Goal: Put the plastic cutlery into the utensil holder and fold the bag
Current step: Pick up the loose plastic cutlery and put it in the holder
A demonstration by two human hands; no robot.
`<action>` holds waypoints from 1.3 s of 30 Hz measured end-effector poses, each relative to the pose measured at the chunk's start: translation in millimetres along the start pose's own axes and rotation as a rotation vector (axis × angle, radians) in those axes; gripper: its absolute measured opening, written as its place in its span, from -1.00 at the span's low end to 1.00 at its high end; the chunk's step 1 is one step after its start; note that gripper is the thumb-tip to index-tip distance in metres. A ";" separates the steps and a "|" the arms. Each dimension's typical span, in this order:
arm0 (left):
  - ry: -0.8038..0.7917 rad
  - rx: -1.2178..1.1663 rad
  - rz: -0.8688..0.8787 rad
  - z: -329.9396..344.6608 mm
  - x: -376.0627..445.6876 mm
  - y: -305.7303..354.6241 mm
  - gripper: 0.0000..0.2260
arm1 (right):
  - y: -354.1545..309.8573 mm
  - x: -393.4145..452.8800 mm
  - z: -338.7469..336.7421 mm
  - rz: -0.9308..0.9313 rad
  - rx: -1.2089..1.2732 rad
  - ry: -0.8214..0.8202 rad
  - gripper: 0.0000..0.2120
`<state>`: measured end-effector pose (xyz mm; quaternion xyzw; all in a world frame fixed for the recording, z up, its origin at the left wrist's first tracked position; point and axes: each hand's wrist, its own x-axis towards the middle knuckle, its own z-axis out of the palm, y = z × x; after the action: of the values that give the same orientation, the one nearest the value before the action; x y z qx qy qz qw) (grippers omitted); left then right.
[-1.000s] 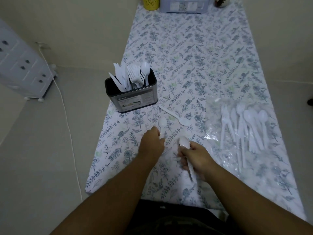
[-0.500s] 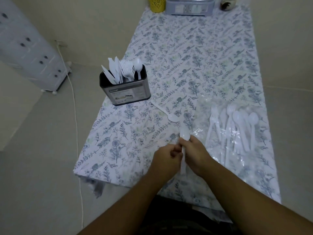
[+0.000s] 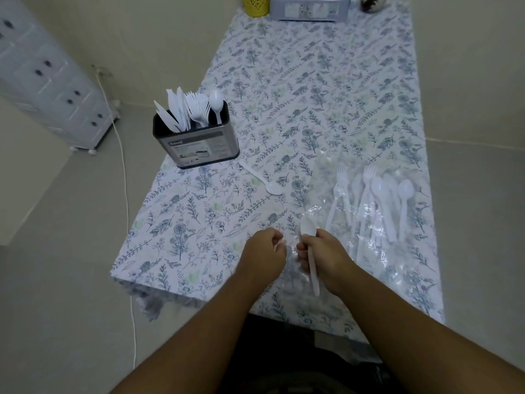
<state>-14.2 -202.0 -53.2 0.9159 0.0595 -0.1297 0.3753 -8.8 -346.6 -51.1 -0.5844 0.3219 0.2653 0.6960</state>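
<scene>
A dark metal utensil holder stands at the table's left edge with white plastic knives, forks and a spoon upright in it. One loose spoon lies on the cloth between the holder and a clear plastic bag. Several forks and spoons lie on or in the crumpled bag at the right. My right hand grips a white spoon, bowl up and handle pointing back toward me. Just left of it, my left hand is curled, with nothing visible in it.
The floral tablecloth covers a narrow table. At its far end stand a yellow cup, a grey box and a dark jar. A white drawer unit and a white cable are on the floor to the left.
My left hand picked a spoon off the cloth and brought it to my right hand. The hands have now drawn slightly apart, and the right one holds the cutlery. My view shifted.
</scene>
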 end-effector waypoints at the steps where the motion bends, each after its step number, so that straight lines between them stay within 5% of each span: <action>1: -0.005 0.018 0.003 1.1 -0.1 -0.9 -0.80 | -0.2 -0.2 -0.9 0.008 0.009 -0.003 -0.86; 21: 0.019 0.297 0.124 -12.0 53.0 3.5 -0.83 | -10.2 -0.3 15.2 0.034 0.070 -0.006 -0.85; 27: 0.088 0.451 0.282 -35.7 115.6 10.3 -0.58 | -19.2 4.8 24.0 0.031 0.143 0.028 -0.84; 35: -0.075 0.617 0.356 -59.1 144.3 -10.2 -0.87 | -42.0 11.1 49.9 0.022 0.274 0.097 -0.82; 39: -0.132 0.468 0.470 -66.3 135.8 -37.3 -0.72 | -45.0 15.3 61.1 0.027 0.285 0.101 -0.80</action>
<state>121.1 -127.3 -71.1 0.9555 -0.2089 -0.1090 0.1777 43.1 -294.5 -27.1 -0.4878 0.3986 0.1966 0.7514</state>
